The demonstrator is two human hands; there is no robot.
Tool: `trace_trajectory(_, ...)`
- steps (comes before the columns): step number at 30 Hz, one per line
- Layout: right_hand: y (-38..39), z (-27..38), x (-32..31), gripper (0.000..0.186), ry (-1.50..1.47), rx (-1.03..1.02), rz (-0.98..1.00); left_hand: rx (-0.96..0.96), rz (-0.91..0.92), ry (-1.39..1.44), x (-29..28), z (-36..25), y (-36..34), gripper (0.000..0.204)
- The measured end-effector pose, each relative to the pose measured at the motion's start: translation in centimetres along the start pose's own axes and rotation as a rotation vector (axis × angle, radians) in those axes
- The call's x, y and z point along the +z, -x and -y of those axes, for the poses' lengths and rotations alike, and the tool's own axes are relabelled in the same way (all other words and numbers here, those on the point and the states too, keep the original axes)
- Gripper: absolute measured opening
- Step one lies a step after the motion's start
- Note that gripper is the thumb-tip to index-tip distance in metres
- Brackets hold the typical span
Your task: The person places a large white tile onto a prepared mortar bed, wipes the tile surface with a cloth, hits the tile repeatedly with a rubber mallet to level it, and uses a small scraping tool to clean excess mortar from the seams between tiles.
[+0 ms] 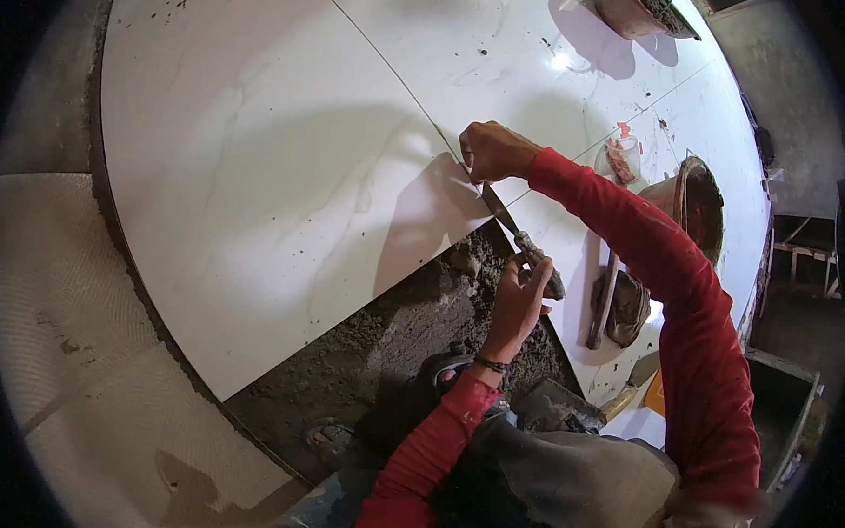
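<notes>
My left hand (515, 307) is closed around the mottled handle of a knife-like tool (501, 208) with a dark, narrow, flat blade. The blade points away from me, its tip close to the joint between white tiles (299, 194). Just beyond that tip, my right hand (499, 151) is bent down over the joint, with thumb and fingers pinched together. Whatever is between those fingers is too small to make out. Below the tile edge lies a bed of rough grey mortar (350, 327), where I crouch.
To the right are a mallet (606, 304), a tipped bucket (702, 208) and a clear tub with red pieces (623, 158). A basin of mortar (626, 13) sits far right. A trowel (558, 406) lies beside my leg. Ribbed tan flooring (91, 369) borders the left.
</notes>
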State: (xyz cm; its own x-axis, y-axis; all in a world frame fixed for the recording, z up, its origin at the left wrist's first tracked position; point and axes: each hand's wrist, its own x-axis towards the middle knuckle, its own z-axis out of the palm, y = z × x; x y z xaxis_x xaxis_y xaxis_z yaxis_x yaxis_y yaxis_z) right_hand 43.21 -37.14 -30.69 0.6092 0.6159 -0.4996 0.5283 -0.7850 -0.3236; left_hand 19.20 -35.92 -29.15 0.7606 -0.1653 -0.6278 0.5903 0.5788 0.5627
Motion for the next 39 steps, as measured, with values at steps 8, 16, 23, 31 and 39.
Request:
trace_trajectory(8, 1.1, 0.3, -1.4, 0.02, -0.019, -0.007, -0.105, 0.007, 0.019, -0.022, 0.3, 0.5, -0.5, 0.053)
trace_trajectory(16, 1.3, 0.3, 0.5, 0.017, 0.019, 0.059, -0.12, 0.096, -0.04, 0.042, 0.1, 1.9, -1.4, 0.056)
trace_trajectory(23, 1.3, 0.1, 1.2, 0.014, 0.089, 0.022, -0.173, 0.089, 0.006, 0.012, -0.3, 1.2, -0.8, 0.05)
trace_trajectory(31, 1.7, 1.8, 0.6, 0.012, 0.055, 0.034, -0.123, 0.115, -0.044, 0.006, -0.4, 1.3, -1.0, 0.054)
trace_trajectory(39, 2.0, 2.0, 0.8, 0.017, 0.064, 0.032, -0.153, 0.093, -0.017, -0.016, -0.6, 0.3, -0.3, 0.051)
